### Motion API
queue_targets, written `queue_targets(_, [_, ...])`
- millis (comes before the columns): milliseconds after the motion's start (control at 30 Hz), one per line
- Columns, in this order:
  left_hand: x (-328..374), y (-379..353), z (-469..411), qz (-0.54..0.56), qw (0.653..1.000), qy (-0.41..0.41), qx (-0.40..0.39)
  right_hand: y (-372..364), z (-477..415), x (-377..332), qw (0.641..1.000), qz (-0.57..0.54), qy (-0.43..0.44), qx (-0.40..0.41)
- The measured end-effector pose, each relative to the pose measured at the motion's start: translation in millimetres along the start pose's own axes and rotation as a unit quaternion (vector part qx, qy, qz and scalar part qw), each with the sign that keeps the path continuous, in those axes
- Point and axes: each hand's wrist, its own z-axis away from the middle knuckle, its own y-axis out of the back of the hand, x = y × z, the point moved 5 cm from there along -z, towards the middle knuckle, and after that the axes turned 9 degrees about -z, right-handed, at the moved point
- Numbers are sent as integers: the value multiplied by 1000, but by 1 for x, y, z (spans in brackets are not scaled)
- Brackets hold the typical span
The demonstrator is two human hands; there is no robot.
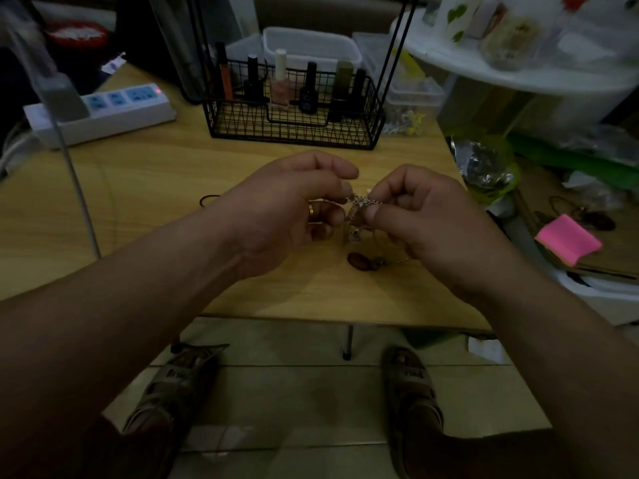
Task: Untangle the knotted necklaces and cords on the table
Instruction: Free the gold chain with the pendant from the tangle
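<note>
the light wooden table (155, 188) takes up the middle of the room, and the person's sandalled feet show below its near edge. at the far side sits a black wire basket (294, 131) with a row of nail polish bottles (280, 84) standing upright in it. left of that lies a white power strip (103, 114) with a small red light glowing.

both bare forearms reach in over the table. the left hand (287, 209) and the right hand (425, 216) meet above the tabletop, fingers curled in. each one pinches the silver chain tangle (358, 207) between thumb and fingertips, so the knot hangs between the two hands, lifted off the wood.

off the table to the right lies a pink sticky pad (567, 238). strands of the tangle drop below the hands towards a brown oval pendant (361, 261) that rests on the table just beside the right hand. a thin black cord loop (207, 199) lies flat on the wood, just left of the left hand and partly hidden behind it. a gold ring (311, 210) shows on one left finger.
</note>
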Motion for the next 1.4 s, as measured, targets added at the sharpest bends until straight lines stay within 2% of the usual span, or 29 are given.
queue_targets(167, [-5, -4, 1, -46, 998, 19, -30, 3, -1, -3, 996, -89, -12, -3])
queue_targets(567, [-10, -8, 1, -179, 982, 46, -47, 11, 2, -6, 996, -78, 14, 45])
queue_targets(833, [-11, -7, 0, -179, 982, 40, -44, 20, -2, -1, 989, -139, -16, 51])
queue_targets(933, [-11, -7, -1, -152, 986, 41, -53, 25, -3, -2, 997, -42, -1, 69])
queue_targets(1000, [-10, -7, -1, -129, 989, 41, -57, 21, -2, -3, 998, 33, 20, 39])
queue_targets(1100, [-11, -7, -1, -115, 991, 41, -61, 7, 3, -6, 994, 88, 65, -21])
queue_targets(1200, [-13, -4, -2, -120, 990, 43, -58, 2, 5, -9, 984, 136, 115, -17])
queue_targets(1400, [-15, -1, -2, -128, 988, 56, -61, -5, 5, -13, 932, 297, 208, 6])
